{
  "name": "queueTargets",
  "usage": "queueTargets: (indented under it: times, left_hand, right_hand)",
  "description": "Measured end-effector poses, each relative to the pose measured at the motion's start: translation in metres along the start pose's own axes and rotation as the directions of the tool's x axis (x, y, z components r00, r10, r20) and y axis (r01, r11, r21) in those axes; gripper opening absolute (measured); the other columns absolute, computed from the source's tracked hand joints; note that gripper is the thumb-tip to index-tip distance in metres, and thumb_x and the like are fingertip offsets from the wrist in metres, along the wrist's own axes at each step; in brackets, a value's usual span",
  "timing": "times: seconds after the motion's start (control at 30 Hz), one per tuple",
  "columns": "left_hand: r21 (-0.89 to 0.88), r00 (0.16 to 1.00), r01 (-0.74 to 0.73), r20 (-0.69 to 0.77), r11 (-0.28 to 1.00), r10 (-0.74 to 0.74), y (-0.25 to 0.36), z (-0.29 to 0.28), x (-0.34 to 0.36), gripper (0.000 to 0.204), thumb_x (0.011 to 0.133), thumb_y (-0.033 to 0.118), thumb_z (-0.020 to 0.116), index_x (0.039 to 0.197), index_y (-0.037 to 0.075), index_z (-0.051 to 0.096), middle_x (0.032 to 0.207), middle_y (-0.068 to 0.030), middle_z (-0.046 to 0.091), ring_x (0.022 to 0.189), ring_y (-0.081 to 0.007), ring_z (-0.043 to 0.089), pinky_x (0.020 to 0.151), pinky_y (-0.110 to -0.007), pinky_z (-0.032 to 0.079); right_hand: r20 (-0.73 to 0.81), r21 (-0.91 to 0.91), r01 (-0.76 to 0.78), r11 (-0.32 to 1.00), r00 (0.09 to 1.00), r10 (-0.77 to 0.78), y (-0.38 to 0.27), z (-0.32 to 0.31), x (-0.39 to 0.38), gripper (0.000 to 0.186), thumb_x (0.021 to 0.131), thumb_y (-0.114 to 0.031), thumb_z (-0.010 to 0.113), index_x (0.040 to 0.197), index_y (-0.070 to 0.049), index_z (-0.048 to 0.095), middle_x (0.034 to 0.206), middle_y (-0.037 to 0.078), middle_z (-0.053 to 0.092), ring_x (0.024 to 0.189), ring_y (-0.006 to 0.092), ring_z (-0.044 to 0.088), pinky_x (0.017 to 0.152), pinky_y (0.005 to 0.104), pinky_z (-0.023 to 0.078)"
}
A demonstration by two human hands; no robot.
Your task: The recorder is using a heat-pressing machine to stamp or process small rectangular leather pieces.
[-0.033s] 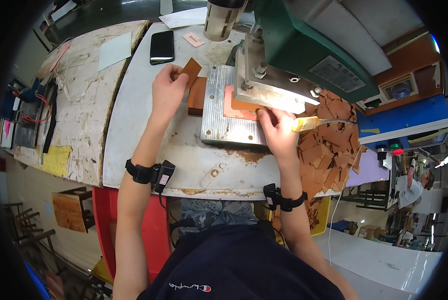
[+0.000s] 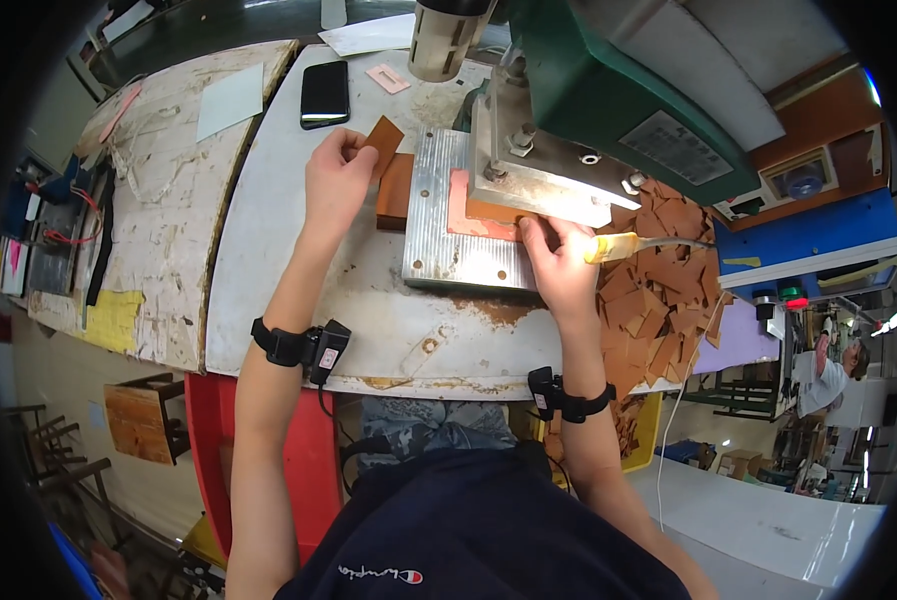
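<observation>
Right hand point(image 2: 560, 262) shifted rightward; hands point(image 2: 336, 185) grasp brown pieces point(image 2: 386, 143), left's long axis up-right.

Bright in here, the lamp point(image 2: 613, 248) glaring off the metal plate point(image 2: 436, 262). Edges curve into black, far right perhaps soft

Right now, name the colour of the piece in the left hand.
The piece is brown, shown in the head view.
</observation>
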State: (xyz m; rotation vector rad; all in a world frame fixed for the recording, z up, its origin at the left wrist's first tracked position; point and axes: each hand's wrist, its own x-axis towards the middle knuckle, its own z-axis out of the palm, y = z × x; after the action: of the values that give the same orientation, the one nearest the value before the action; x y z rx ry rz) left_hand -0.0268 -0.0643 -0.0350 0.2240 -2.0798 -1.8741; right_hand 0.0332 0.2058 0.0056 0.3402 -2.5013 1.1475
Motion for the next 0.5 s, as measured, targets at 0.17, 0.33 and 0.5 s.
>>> queueTargets:
  times: [0.17, 0.33, 0.5]
  left_hand:
    - [0.104, 0.998, -0.026, -0.047, 0.994, 0.031, -0.004, 0.004, 0.001, 0.020, 0.084, 0.017, 0.060, 0.079, -0.002, 0.060, 0.064, -0.0067, 0.060, 0.061, -0.0120, 0.054, 0.059, -0.029, 0.044]
    - [0.167, 0.997, -0.028, -0.061, 0.986, 0.039, -0.004, 0.004, 0.000, 0.028, 0.086, 0.024, 0.061, 0.076, -0.002, 0.059, 0.063, -0.0079, 0.059, 0.060, -0.0142, 0.052, 0.060, -0.031, 0.044]
    - [0.189, 0.999, -0.009, -0.039, 0.982, 0.017, -0.006, 0.003, -0.001, 0.029, 0.086, 0.025, 0.061, 0.077, -0.003, 0.060, 0.064, -0.0089, 0.060, 0.061, -0.0145, 0.052, 0.061, -0.031, 0.044]
  right_hand:
    - [-0.121, -0.057, 0.129, 0.990, 0.983, -0.135, 0.021, 0.003, -0.001, 0.017, 0.090, -0.012, 0.063, 0.092, 0.003, 0.069, 0.076, 0.013, 0.068, 0.068, 0.0220, 0.062, 0.069, 0.0321, 0.049]
    - [0.010, 0.071, -0.015, 0.997, 1.000, 0.014, 0.003, 0.000, 0.002, 0.017, 0.091, -0.011, 0.061, 0.090, 0.004, 0.068, 0.073, 0.013, 0.067, 0.063, 0.0205, 0.061, 0.065, 0.0313, 0.048]
    - [0.138, -0.086, 0.062, 0.994, 0.989, -0.050, -0.002, 0.000, 0.006, 0.017, 0.090, -0.011, 0.062, 0.097, 0.003, 0.068, 0.082, 0.015, 0.068, 0.074, 0.0258, 0.064, 0.070, 0.0350, 0.049]
